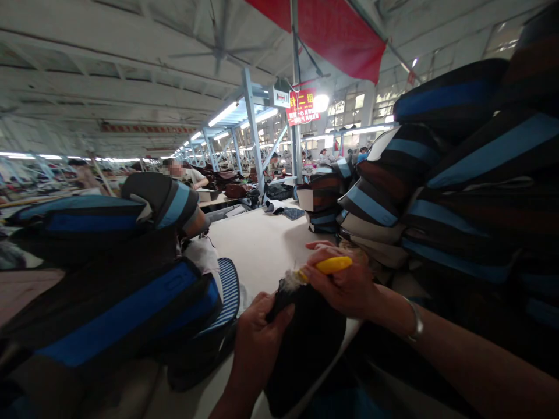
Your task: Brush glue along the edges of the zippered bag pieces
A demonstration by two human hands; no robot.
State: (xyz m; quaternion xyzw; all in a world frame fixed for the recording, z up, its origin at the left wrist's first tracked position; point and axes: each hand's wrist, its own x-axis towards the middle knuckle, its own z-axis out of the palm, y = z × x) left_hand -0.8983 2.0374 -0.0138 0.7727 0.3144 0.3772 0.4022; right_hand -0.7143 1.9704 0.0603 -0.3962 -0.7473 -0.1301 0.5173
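Yellow-handled, a brush [322, 268] sits gripped in the right hand [343, 285] at the head view's five o'clock, bristles at the edge of a black piece [305, 346], at six, pinched by the left hand [262, 329]; left stack [120, 302] at eight, right stack [458, 218] at three.

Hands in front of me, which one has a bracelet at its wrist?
Your right hand: a silver bracelet circles its wrist, and it grips the yellow-handled tool. Your left hand, holding the black cloth, shows no bracelet.
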